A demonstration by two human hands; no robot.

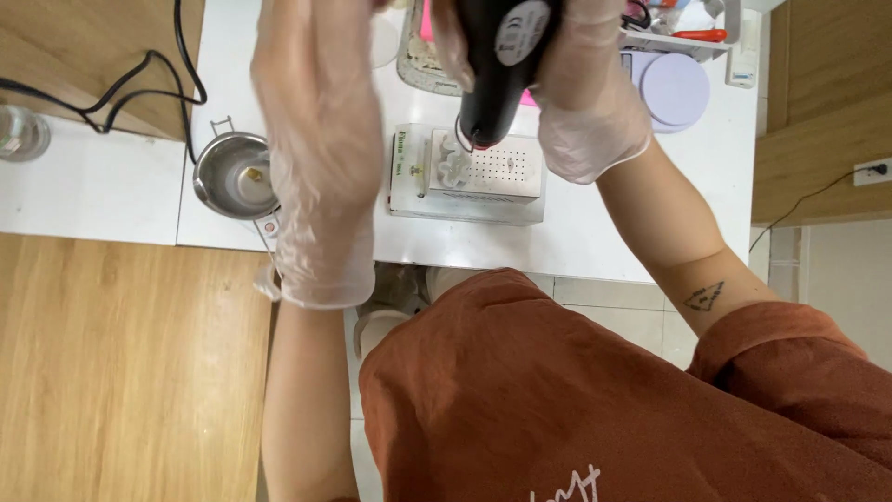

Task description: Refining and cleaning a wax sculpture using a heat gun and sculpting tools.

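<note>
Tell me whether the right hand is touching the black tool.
Touching. The head view shows the gloved right hand wrapped around the black tool, fingers against its body.

Both hands gloved: thin, translucent disposable gloves, loose and wrinkled, cuffs ending just past the wrists. Left hand [316, 158], right hand [595, 112]. Forearms bare below the cuffs. Small dark tattoo [704, 297] on the right forearm: a triangle outline with lines inside. Rust-brown short-sleeved shirt [520, 390], soft matte fabric, creased at the shoulder; white scrawled marking at its lower edge, partly cut off.
</note>
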